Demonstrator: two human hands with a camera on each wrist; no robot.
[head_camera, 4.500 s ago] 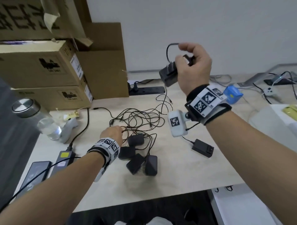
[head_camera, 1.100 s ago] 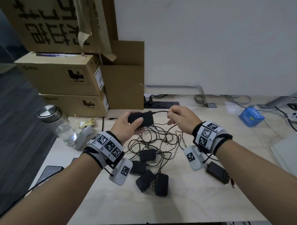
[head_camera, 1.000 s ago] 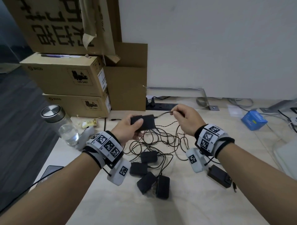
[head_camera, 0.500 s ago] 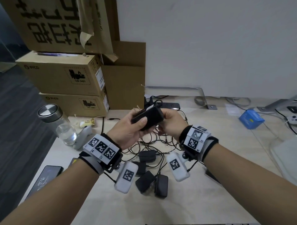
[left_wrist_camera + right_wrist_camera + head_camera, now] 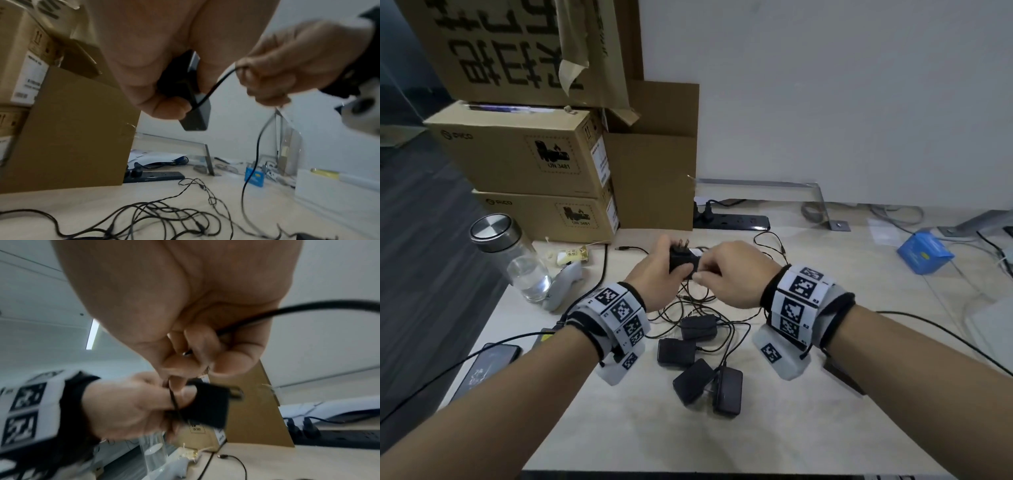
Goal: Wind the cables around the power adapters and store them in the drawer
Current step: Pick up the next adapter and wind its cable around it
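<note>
Three cardboard boxes (image 5: 524, 150) stacked at the far left of the desk (image 5: 825, 428), a loose cardboard sheet (image 5: 654, 181) leaning just beside. Glass bottle (image 5: 513, 260) with a metal lid standing in front of the boxes. Black power strip (image 5: 736, 222) along the wall. Small blue box (image 5: 924, 251) far right. Phone (image 5: 486, 366) lying flat near the left edge.

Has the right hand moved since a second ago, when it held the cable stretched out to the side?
Yes. The right hand has come in leftward, away from the blue box, and now pinches the cable right beside the power adapter in the left hand.
</note>
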